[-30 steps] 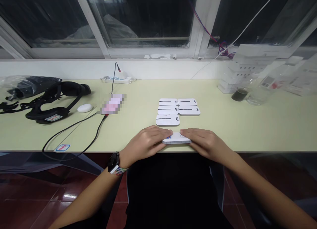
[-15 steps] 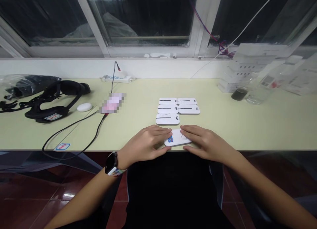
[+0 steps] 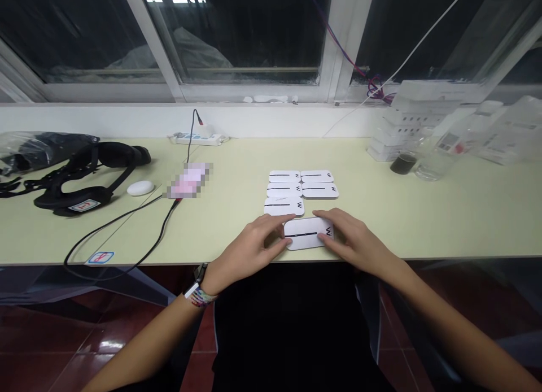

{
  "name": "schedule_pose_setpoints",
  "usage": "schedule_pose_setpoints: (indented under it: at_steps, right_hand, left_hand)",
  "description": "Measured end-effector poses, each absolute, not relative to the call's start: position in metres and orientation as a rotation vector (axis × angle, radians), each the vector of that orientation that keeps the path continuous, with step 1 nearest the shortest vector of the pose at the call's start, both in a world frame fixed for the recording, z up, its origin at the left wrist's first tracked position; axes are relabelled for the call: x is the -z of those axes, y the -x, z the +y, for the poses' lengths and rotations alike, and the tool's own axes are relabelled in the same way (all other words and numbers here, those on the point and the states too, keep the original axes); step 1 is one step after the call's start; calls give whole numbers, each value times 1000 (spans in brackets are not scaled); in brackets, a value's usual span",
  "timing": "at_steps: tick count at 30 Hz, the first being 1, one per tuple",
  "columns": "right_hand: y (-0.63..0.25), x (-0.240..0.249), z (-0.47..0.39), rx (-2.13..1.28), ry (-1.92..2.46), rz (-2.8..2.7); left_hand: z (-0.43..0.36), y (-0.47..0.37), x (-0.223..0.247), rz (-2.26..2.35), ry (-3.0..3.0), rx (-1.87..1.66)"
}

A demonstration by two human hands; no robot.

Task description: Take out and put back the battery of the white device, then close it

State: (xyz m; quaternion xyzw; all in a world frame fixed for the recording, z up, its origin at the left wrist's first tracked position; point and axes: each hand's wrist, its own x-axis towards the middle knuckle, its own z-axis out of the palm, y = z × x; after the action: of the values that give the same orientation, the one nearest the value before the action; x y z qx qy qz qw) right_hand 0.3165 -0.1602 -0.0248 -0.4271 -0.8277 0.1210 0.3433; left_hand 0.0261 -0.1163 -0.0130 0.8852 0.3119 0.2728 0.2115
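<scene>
A: What step is in hand?

B: A white box is being handled with both hands, just inside the near edge of the table. I'd judge it's the tail end of turning it over.

A: How do the hands stand?

B: The left hand is half curled, thumb at the box's near left corner, forefinger stretched towards the far left one. The right hand makes a wider curve: its thumb presses the face beside the "W", and its fingers reach past the far edge. Together they have hold of the box by its two ends. Whether it rests on the table, I can't tell.

A: What does a move from here call for?

B: In my judgement, an even grip at both ends and care at the far side. The left forefinger is very close to the nearest of five similar boxes, which lie farther from the near edge, three in the left column and two in the right.

A: And what differs from half a second ago?

B: Then the held box showed its blue label; now its black stripe is up. The five keep their arrangement.
</scene>
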Motion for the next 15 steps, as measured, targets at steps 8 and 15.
schedule_pose_setpoints:
  at_steps: [8, 15]
  right_hand:
    - [-323, 27, -158, -275, 994, -2295]
    - [-314, 21, -153, -337, 960, -2320]
  left_hand:
    - [-115, -26, 13, 869, -2489, -762]
    - [-113, -26, 15, 935, -2579, -849]
